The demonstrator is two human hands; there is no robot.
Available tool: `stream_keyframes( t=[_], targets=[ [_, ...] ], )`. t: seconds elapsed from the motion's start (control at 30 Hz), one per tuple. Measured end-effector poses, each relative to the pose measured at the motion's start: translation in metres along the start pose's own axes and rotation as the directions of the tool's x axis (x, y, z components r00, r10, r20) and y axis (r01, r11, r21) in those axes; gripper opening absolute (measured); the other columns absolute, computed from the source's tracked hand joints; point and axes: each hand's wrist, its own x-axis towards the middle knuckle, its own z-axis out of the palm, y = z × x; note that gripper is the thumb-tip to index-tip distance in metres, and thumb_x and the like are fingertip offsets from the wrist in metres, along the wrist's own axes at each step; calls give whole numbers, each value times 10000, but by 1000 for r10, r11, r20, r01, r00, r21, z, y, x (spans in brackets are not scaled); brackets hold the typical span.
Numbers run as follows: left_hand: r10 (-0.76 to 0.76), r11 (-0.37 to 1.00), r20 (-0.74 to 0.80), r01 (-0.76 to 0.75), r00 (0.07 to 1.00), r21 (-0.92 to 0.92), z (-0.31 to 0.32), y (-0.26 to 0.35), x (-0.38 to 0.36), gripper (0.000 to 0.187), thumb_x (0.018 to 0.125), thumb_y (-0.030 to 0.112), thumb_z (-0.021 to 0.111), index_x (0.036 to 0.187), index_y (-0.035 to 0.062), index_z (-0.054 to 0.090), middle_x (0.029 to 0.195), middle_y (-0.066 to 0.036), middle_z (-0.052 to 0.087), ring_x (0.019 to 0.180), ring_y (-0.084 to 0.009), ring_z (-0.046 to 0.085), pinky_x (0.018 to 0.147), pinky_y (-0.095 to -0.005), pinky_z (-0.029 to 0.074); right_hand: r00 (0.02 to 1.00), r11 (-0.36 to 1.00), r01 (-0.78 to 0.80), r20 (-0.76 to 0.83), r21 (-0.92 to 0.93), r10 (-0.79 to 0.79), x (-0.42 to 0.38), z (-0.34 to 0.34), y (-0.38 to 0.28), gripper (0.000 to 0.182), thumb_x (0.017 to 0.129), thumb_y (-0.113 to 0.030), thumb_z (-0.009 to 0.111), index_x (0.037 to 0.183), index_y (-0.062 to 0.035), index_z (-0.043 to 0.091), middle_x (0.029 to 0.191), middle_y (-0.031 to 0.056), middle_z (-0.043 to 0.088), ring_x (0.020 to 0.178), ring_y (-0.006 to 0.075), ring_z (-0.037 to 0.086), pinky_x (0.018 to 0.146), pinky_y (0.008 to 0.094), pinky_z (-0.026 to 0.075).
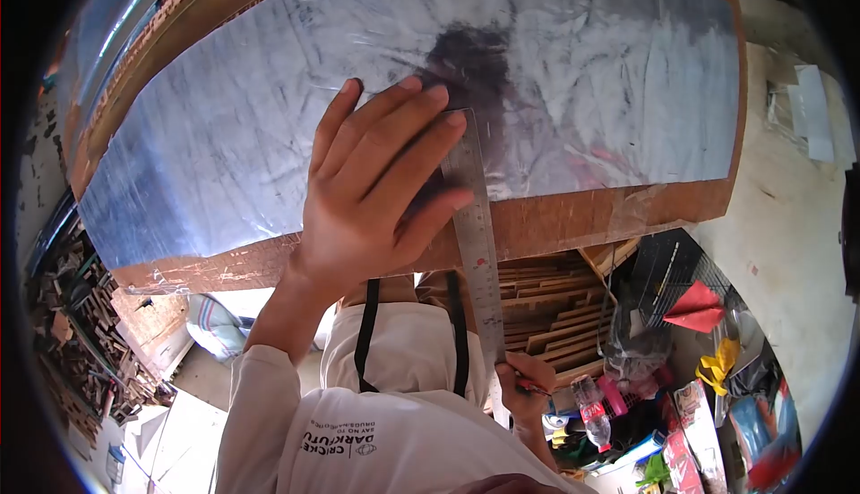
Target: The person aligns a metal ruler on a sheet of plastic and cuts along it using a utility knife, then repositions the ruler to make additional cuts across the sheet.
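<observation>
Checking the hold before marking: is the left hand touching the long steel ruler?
Touching. The head view shows the left hand spread flat on the silvery sheet, fingertips pressing the long steel ruler.

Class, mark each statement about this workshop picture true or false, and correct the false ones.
1. The left hand lies flat with its fingers spread on the silvery plastic-covered sheet. True.
2. The long steel ruler is made of yellow wood. False: it is grey metal.
3. The right hand is at the ruler's lower end. True.
4. The sheet rests on a green glass table. False: it lies on a brown wooden board.
5. A clear plastic bottle with a red label lies below. True.
</observation>
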Motion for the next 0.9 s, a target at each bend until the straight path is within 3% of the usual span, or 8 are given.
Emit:
stream_keyframes(
  t=[0.07, 0.17, 0.23, 0.33, 0.43, 0.53, 0.9],
  targets=[
    [68, 993, 21, -70, 997, 98, 5, -3, -3, 481, 779, 333, 809, 1144, 30, 732, 1234, -144, 693, 1227, -340, 616, 1147, -510, 357, 999, 1000, 18, -43, 13, -17, -2, 5, 6, 218, 753, 12, 819, 960, -17, 755, 763, 116, 736, 605, 175, 675, 570, 269, 497],
    [66, 992, 1, -66, 998, 111, 9, -4, -4, 451, 770, 354, 812, 1107, 58, 757, 1225, -115, 701, 1224, -340, 618, 1153, -517, 348, 1000, 1000, 2, -16, 3, -2, -4, 7, 11, 218, 749, 17, 816, 956, -21, 756, 769, 112, 736, 622, 188, 687, 580, 274, 505],
    [70, 988, 13, -71, 997, 134, 9, -4, -4, 460, 771, 370, 810, 1108, 61, 758, 1230, -115, 698, 1226, -340, 615, 1155, -518, 346, 999, 998, 21, -47, -61, -23, -3, 9, 16, 210, 751, 18, 812, 948, -24, 753, 773, 115, 732, 634, 194, 691, 586, 280, 510],
    [71, 984, 42, -76, 997, 160, 7, -2, -2, 477, 776, 402, 800, 1114, 68, 759, 1243, -113, 690, 1230, -341, 609, 1155, -518, 346, 999, 998, -45, -18, -38, 44, -4, 12, 22, 197, 768, -56, 841, 909, -6, 713, 741, 111, 697, 607, 193, 647, 575, 285, 486],
    [72, 982, 54, -81, 996, 169, 7, -3, -3, 495, 783, 432, 788, 1126, 76, 758, 1255, -111, 681, 1230, -344, 604, 1154, -519, 348, 999, 1000, -17, -38, -7, 17, 0, 17, 24, 199, 771, -75, 844, 902, -7, 710, 735, 108, 693, 595, 191, 643, 572, 279, 483],
    [75, 981, 53, -83, 996, 176, 8, -4, -4, 506, 787, 444, 781, 1141, 83, 756, 1265, -110, 672, 1228, -346, 601, 1153, -517, 347, 999, 1000, 21, -27, -13, -21, 4, 17, 25, 211, 765, 12, 807, 965, -19, 744, 754, 122, 716, 614, 193, 669, 583, 278, 505],
    [44, 977, 81, -59, 996, 204, 7, -1, -3, 551, 782, 466, 774, 1204, 112, 744, 1298, -103, 648, 1249, -337, 579, 1151, -513, 343, 998, 998, 57, -40, -27, -58, 6, 18, 28, 218, 779, 1, 800, 992, -19, 754, 804, 122, 732, 627, 182, 666, 595, 275, 512]
  ],
)
